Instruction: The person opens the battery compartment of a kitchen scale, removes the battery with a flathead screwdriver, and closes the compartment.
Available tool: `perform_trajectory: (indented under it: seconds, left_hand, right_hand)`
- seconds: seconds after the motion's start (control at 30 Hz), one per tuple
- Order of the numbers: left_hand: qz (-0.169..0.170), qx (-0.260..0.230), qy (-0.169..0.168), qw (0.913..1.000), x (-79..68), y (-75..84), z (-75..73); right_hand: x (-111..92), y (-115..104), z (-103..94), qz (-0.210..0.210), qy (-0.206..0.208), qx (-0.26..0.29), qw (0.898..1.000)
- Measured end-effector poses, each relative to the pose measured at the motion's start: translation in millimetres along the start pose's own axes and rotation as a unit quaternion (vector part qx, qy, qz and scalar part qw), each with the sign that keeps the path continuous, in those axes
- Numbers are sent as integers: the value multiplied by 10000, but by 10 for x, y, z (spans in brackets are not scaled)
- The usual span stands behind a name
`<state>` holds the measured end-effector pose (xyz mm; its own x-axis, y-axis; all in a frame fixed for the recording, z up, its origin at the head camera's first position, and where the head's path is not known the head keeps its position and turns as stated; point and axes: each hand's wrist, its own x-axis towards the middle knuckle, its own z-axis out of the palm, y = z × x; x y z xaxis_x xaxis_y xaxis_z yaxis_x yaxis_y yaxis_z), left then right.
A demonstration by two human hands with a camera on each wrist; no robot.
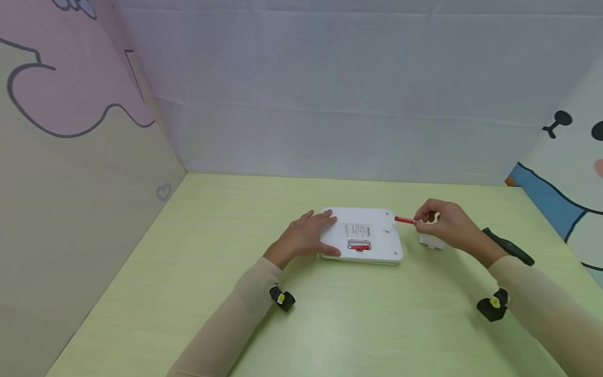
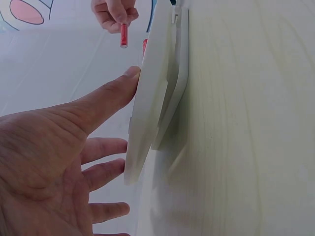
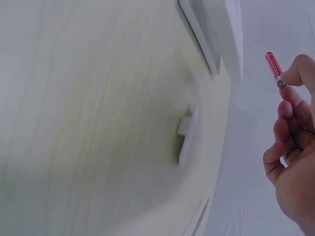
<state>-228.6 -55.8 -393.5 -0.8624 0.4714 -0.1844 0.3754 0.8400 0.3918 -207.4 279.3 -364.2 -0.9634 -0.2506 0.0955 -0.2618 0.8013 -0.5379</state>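
Note:
A flat white device [image 1: 377, 243] lies on the table with its labelled back facing up. A red battery [image 1: 360, 247] sits in the small battery compartment [image 1: 349, 244] near its front edge. My left hand [image 1: 306, 235] rests on the device's left end with fingers spread and fairly straight; the left wrist view shows the thumb [image 2: 110, 96] touching its edge. To the right of the device, my right hand [image 1: 445, 222] pinches a second red battery [image 3: 273, 66] by one end between thumb and finger, above the table.
A small white cover piece [image 1: 432, 242] lies on the table below my right hand. A dark-handled tool [image 1: 513, 247], partly hidden by the right forearm, lies farther right. White sheeting [image 1: 330, 94] hangs behind the table, with printed panels at both sides.

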Motion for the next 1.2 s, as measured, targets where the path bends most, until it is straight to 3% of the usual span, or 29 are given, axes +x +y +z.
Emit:
perform_trajectory:
  seconds: [0.4, 0.57, 0.83, 1.2]
  left_hand:
    - [-24, 15, -12, 10000, -32, 6, -21]
    - [-30, -1, -1, 10000, -38, -5, -30]
    - [-9, -10, -22, 10000, -34, -12, -35]
    - [10, 12, -30, 10000, -23, -17, -31]
  right_hand:
    - [-330, 558, -215, 678, 482, -696, 9941]
    - [-434, 712, -221, 854, 425, -913, 9912]
    - [-508, 839, -191, 1029, 371, -1241, 9862]
    - [-590, 919, -129, 762, 459, -1657, 9822]
